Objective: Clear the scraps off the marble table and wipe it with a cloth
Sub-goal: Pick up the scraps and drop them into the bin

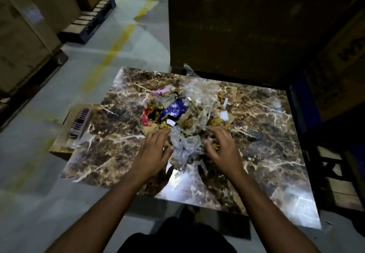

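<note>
A brown marble table [256,134] with pale veins fills the middle of the view. On its centre lies a heap of scraps [183,112]: clear crumpled plastic, a blue wrapper, a red wrapper, white paper bits and brown crumbs. My left hand [152,150] lies at the heap's near left side, fingers spread and touching the clear plastic. My right hand [223,146] sits at the near right side, fingers loosely curved over the scraps. A wad of clear plastic [185,148] lies between both hands. No cloth is in view.
A flat cardboard piece [77,122] with a printed barcode sticks out under the table's left edge. Large cardboard boxes [237,25] stand close behind the table, and more boxes on pallets [29,35] line the left. Grey floor with a yellow stripe [118,41] lies to the left.
</note>
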